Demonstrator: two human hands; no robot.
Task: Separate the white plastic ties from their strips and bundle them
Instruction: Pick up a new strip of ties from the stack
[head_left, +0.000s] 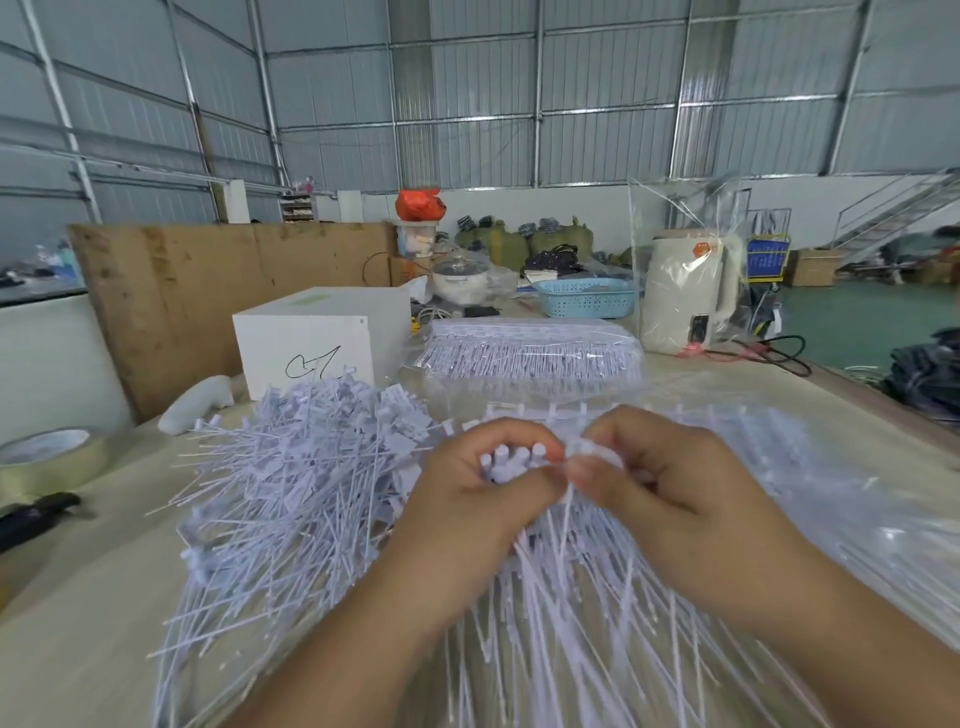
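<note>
My left hand (470, 499) grips a small bunch of separated white ties (506, 462), their heads sticking up between the curled fingers. My right hand (670, 493) pinches the head end of a tie on the strip (587, 449), right beside the left thumb. The strip's long thin tails (571, 597) fan down toward me under both wrists. A loose heap of white ties (301, 457) lies on the table to the left. A strip row (561, 413) shows just beyond my fingers.
A bagged stack of tie strips (530, 348) lies behind, next to a white box (317, 338). A tape roll (47, 457) and a dark tool (31, 519) sit at the left edge. Farther back are a blue basket (587, 297) and a bagged white appliance (685, 291).
</note>
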